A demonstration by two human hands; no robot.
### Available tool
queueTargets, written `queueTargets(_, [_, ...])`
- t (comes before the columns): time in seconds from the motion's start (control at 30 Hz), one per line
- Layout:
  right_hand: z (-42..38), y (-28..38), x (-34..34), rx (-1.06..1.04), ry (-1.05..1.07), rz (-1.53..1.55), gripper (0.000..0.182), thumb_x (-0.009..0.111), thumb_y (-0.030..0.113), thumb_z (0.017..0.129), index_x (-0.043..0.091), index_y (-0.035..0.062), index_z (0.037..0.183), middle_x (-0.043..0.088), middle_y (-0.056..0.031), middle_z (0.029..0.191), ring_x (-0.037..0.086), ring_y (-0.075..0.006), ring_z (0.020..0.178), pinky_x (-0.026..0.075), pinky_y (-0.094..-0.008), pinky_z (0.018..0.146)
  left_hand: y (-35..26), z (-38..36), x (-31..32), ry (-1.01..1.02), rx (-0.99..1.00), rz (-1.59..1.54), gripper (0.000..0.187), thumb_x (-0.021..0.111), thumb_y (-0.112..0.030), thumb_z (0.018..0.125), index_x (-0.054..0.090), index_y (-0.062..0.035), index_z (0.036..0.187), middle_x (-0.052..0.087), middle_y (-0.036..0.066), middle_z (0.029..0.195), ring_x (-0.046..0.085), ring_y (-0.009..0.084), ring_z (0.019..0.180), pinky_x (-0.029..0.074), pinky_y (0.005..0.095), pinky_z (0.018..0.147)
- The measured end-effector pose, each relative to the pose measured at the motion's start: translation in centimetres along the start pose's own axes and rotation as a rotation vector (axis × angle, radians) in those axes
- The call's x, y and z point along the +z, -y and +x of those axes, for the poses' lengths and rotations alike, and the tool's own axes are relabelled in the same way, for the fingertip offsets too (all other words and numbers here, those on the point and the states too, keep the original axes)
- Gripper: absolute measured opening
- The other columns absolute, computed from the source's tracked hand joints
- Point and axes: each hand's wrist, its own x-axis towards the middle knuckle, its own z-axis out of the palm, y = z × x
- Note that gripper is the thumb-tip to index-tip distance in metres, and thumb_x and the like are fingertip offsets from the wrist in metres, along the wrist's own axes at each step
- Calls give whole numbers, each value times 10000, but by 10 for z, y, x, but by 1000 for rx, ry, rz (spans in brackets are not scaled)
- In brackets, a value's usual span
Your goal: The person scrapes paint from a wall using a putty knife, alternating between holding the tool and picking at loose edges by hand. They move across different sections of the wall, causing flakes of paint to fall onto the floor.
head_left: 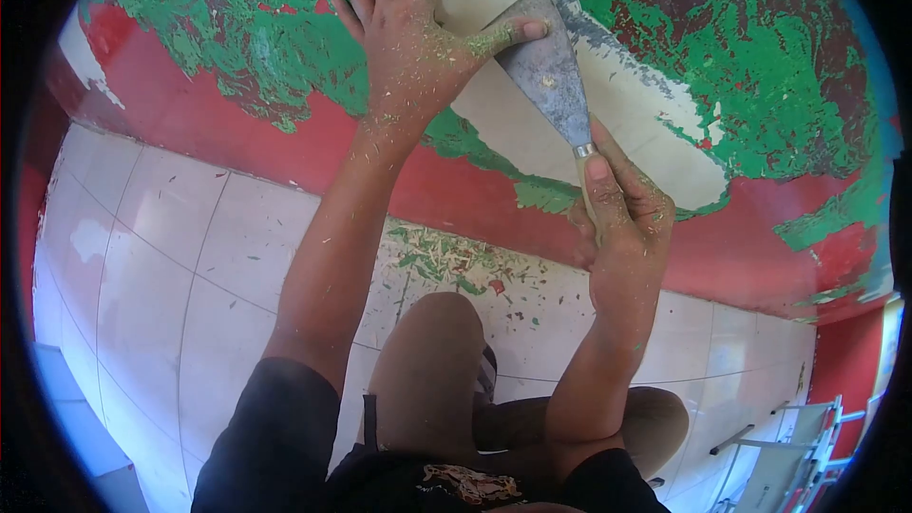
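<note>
Grey, flared metal scraper, broad edge at a flaking green-and-red wall extending on either side; right hand clasps the pale handle, left hand rests its thumb on the blade.

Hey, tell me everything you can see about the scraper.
The scraper has a flat, scuffed grey blade, metal by its look, flaring from a shiny collar on a pale handle. It slants before a pale patch of wall, wide edge toward the picture's top. The right hand grips the partly hidden handle; the left hand has its thumb on the blade.
</note>
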Motion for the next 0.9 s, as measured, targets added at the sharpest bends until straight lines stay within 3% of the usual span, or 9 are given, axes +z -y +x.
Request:
queueTargets(0.53, [1, 8, -4, 142, -49, 53, 433, 646, 266, 1033, 629, 57, 1411, 397, 68, 629, 323, -24, 496, 216, -209, 402, -3, -2, 1, 25, -2, 28, 1168, 804, -795, 655, 348, -318, 1618, -37, 287, 1697, -84, 544, 1542, 18, 790, 1139])
queueTargets(0.6, [1, 12, -7, 161, -5, 53, 410, 656, 257, 1035, 651, 48, 1388, 482, 68, 710, 422, -33, 562, 292, -185, 462, -5, -2, 1, 15, -5, 32, 1161, 803, -793, 660, 347, -322, 1618, -38, 286, 1698, -86, 543, 1541, 12, 789, 1139])
queueTargets(0.8, [6, 14, -10, 190, 13, 51, 406, 650, 244, 1035, 651, 38, 1385, 458, 76, 681, 410, -21, 559, 311, -185, 486, -3, -2, 2, 12, 2, -1, 1112, 796, -774, 693, 358, -329, 1613, -44, 264, 1706, -84, 529, 1547, 0, 775, 1148])
queueTargets(0.9, [18, 7, 1, 85, 32, 22, 399, 631, 223, 1038, 643, 44, 1394, 432, 62, 630, 348, -24, 511, 252, -209, 433, 5, -1, 5, -46, 43, -48, 1052, 796, -746, 716, 404, -320, 1595, -25, 230, 1719, -65, 504, 1559, 15, 749, 1169])
